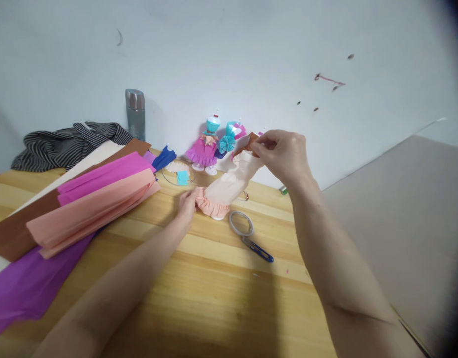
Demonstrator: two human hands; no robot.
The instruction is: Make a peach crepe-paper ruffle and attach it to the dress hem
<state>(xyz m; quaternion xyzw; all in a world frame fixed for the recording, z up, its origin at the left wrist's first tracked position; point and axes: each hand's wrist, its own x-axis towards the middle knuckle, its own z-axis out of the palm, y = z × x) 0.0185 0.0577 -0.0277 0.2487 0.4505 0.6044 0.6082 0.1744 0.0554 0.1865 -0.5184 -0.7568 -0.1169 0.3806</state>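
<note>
doll: pale peach crepe-paper doll [229, 186], long axis running from about 7 o'clock up to 1 o'clock, ruffled pink hem at the low end, brown top bit at the high end. Tilted, low end down on the bench [214, 288], top end lifted.
left hand: left hand [187, 205] pinches the ruffle at the doll's bottom, fingers closed on it, sitting at roughly 8 o'clock from the doll's middle.
right hand: right hand [283, 154] is up at 1 o'clock, fingertips narrow and pinched on the brown top piece.
so basically: doll stretched between both hands, one on each end.
containers: clear round lid or dish [178, 175] behind the left hand with a little teal square in it, plus a white frilly scrap, can't tell exactly what. Metal flask [135, 113] upright by the wall, closed.
nearby: snips [257, 247] and a tape ring [241, 222] just at 5 o'clock from the doll. Finished dolls [210, 144] stand at 12 o'clock. Crepe sheets [91, 204] piled at 9 o'clock, striped cloth [68, 141] behind them.
</note>
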